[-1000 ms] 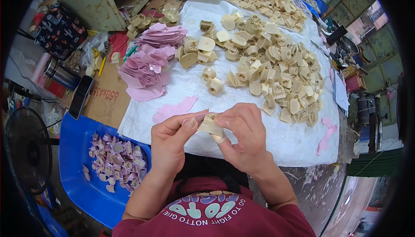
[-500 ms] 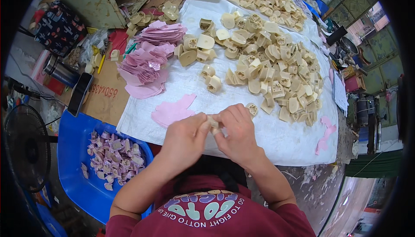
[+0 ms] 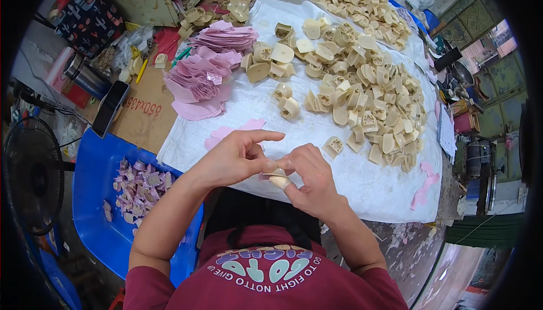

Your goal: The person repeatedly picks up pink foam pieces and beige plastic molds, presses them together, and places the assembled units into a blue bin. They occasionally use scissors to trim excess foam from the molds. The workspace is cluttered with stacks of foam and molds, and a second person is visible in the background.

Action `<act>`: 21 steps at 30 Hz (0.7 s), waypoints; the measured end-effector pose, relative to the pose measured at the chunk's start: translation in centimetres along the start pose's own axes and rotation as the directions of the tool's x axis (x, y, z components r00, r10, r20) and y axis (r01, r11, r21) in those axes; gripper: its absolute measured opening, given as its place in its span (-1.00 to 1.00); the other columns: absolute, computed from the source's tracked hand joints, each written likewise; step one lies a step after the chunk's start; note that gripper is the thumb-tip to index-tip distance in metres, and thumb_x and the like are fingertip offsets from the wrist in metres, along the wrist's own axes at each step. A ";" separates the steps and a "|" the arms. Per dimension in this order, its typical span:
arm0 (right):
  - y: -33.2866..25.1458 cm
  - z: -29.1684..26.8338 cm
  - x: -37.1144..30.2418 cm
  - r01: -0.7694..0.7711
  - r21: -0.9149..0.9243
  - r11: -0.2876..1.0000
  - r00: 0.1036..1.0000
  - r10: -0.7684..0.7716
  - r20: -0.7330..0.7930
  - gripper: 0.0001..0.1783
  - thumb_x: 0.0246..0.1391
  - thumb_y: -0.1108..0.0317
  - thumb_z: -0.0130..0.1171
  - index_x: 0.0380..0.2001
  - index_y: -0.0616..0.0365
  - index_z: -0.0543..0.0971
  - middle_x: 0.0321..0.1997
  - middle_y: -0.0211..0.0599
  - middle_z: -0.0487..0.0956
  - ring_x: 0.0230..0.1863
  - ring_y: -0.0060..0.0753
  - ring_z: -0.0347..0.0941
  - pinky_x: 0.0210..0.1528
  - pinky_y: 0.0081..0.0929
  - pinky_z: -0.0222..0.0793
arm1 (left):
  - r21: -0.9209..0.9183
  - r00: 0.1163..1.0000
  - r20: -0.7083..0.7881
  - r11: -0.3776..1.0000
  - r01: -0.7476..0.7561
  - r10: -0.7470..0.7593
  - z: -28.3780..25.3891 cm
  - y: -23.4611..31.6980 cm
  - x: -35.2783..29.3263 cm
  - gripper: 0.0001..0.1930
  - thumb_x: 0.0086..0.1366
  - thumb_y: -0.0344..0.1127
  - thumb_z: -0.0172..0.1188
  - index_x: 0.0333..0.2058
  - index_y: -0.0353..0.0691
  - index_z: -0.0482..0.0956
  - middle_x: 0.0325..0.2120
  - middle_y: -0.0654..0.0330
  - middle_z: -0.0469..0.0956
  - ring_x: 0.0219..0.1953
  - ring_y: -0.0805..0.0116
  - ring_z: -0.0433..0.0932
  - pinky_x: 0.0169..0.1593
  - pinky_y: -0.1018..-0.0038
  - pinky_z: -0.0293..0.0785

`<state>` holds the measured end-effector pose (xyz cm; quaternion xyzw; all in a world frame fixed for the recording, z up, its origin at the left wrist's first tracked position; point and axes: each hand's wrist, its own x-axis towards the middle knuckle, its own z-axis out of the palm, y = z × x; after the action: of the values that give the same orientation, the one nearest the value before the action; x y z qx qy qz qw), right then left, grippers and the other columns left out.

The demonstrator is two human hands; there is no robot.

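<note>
Close to my body at the near edge of the cloth, both hands meet on a small beige plastic shoe heel [image 3: 275, 172], mostly covered by fingers. My left hand [image 3: 237, 156] presses its thumb against the piece, with the index finger stretched out above. My right hand [image 3: 311, 175] grips it between fingers and thumb; the thumb tip has a tan wrapping. Partly behind my left hand lies a loose pink cut piece [image 3: 253, 124]. A single beige heel [image 3: 332, 146] rests just beyond my right hand.
A large heap of beige heels [image 3: 376, 92] covers the white cloth [image 3: 271, 19]. Stacked pink pieces [image 3: 198, 78] stand at left. Pink-covered heels fill part of a blue basin [image 3: 93, 197] below. A phone [image 3: 109, 109], a metal flask [image 3: 85, 75] and a fan [image 3: 34, 174] are farther left.
My left hand has opened its index finger outward and rolled over, its thumb still at the heel. Both hands have shifted slightly nearer my body. The view has moved a little.
</note>
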<state>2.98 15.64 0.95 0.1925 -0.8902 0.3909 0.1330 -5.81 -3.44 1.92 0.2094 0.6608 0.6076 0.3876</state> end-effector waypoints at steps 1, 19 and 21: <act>-0.1 0.1 -0.2 -0.115 0.113 0.987 0.993 0.119 -0.028 -0.74 -0.25 0.58 0.20 -0.36 0.21 0.55 -0.38 -0.25 0.50 -0.31 -0.24 0.42 -0.22 -0.36 0.29 | 0.011 1.000 0.001 1.000 -0.002 0.002 0.0 -0.3 0.1 -0.54 0.22 -0.42 0.25 0.11 -0.29 0.46 -0.43 0.26 0.59 -0.38 0.58 0.48 -0.33 0.57 0.39; -1.5 0.2 0.5 -0.493 0.532 0.688 0.827 0.560 0.041 -0.81 -0.09 0.45 0.32 -0.35 0.27 0.60 -0.37 -0.35 0.62 -0.31 -0.62 0.44 -0.17 -0.54 0.38 | 0.122 0.825 -0.329 0.887 -0.446 0.460 3.0 -1.9 -0.5 -0.94 0.24 -0.49 0.13 -0.32 -0.30 0.55 -0.23 0.13 0.47 -0.04 0.23 0.47 0.01 0.35 0.38; -1.8 -0.3 0.8 -0.516 0.494 0.700 0.831 0.549 0.089 -0.81 -0.10 0.45 0.31 -0.36 0.27 0.60 -0.37 -0.35 0.62 -0.32 -0.61 0.43 -0.18 -0.54 0.38 | -0.035 0.880 -0.261 0.907 -0.419 0.396 2.1 -2.0 -0.6 -0.95 0.23 -0.51 0.13 -0.33 -0.31 0.54 -0.23 0.11 0.47 -0.03 0.21 0.47 0.04 0.34 0.36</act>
<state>3.09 14.57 2.64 -0.0582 -0.7705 0.6346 -0.0113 -3.39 -2.88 0.18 0.2484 0.6169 0.7262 0.1742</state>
